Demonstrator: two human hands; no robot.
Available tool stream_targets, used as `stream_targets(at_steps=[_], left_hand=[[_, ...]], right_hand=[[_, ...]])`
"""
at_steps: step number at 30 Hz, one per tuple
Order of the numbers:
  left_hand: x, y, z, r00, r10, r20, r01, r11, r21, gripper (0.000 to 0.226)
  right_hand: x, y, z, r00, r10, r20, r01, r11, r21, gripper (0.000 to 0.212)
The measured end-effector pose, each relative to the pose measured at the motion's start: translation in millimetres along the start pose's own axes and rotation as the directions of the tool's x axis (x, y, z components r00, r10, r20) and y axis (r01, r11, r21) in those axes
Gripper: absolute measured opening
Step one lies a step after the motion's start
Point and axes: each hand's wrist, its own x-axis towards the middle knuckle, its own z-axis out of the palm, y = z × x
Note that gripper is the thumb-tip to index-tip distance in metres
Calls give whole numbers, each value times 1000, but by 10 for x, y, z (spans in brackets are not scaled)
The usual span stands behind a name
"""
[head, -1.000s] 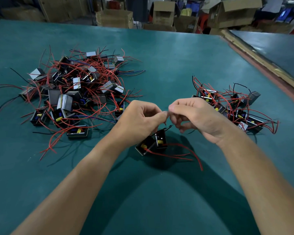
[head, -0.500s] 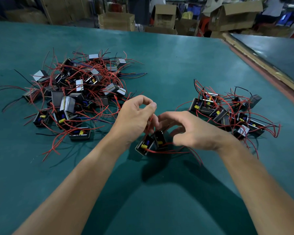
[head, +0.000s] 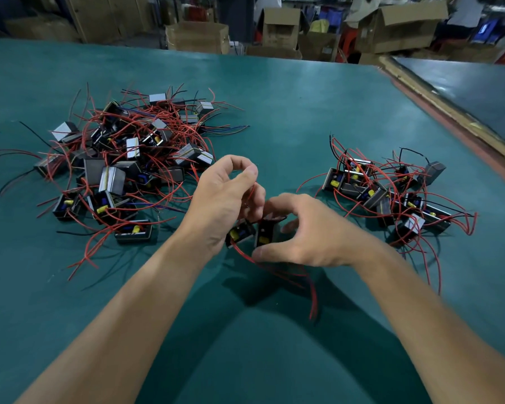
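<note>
A: Biggest first, go.
B: Big pile (head: 123,167) of black units and red leads, left side of the tabletop (head: 289,112), just beside the left hand (head: 222,211). Small pile (head: 391,193), same stuff, right side, near the right forearm.
A: Anything in the way?
B: The left hand covers the top of the left unit (head: 239,233). The right hand (head: 312,237) hides the far side of the right unit (head: 266,233).
A: Fingers?
B: Left: thumb and forefinger closed in a pinch on a red lead (head: 253,191), the other fingers loosely curled. Right: fingers arched over the right unit, thumb at its near edge, gripping it.
A: Where are the units?
B: The 2 sit side by side at centre, between the 2 piles, yellow parts showing. Resting on the tabletop or just above it, cannot tell. More red leads (head: 312,295) trail from them toward the camera.
A: Surface, room?
B: Teal tabletop, matte. A dark second table (head: 473,91) at far right. Cardboard boxes (head: 197,36) stand beyond the far edge.
</note>
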Motion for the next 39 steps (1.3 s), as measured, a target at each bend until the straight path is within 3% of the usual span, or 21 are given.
stream_targets(at_steps=[7,13,18,21,26,31,33,34,37,39], left_hand=[[0,40,-13,999,8,48,3,978,-209,17],[-7,56,-17,997,72,12,-69,986,-151,16],[-31,66,25,997,54,47,-42,971,-236,15],[-51,60,47,997,45,63,-30,974,-222,16],[-56,97,35,998,39,53,-25,968,-250,18],[-31,108,11,996,80,-38,-82,996,-47,15],[-30,95,1,987,125,-98,-119,991,62,12],[-35,85,-6,974,183,-130,-165,976,141,10],[-77,70,-4,920,362,-150,-292,887,357,8],[-98,70,-7,883,438,-169,-345,850,399,12]], right_hand=[[55,-4,94,991,-69,-115,87,984,154,39],[50,22,68,989,-78,-127,100,979,180,31],[47,0,138,988,-37,-152,57,990,131,40],[52,15,225,971,-49,-233,76,991,108,32],[93,31,255,972,5,-234,59,963,265,21],[94,62,43,958,90,-273,-24,971,239,17],[94,91,-132,895,101,-434,2,973,231,17],[89,111,-242,820,108,-562,22,975,219,16],[5,196,-559,452,122,-884,-52,993,111,11],[-46,300,-707,285,117,-951,-220,974,54,20]])
